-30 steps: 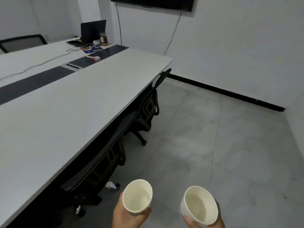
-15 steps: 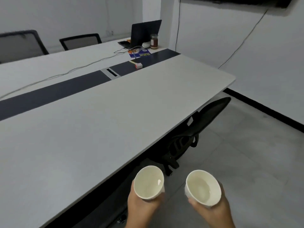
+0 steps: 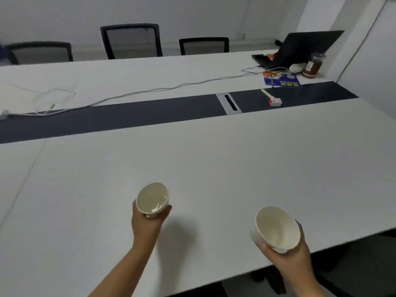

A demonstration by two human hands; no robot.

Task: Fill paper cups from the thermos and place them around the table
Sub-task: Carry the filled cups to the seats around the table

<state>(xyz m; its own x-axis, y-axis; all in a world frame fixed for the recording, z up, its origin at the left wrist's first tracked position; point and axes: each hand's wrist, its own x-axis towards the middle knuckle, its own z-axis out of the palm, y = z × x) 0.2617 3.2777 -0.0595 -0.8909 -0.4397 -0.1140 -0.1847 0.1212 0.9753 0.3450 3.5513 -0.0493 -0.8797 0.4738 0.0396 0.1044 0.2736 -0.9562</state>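
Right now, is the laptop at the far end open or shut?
Open: the laptop's dark lid stands raised above its base on the table.

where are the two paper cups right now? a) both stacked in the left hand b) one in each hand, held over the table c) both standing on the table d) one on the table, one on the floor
b: the left hand grips one paper cup and the right hand grips the other cup, both held above the white table, neither set down.
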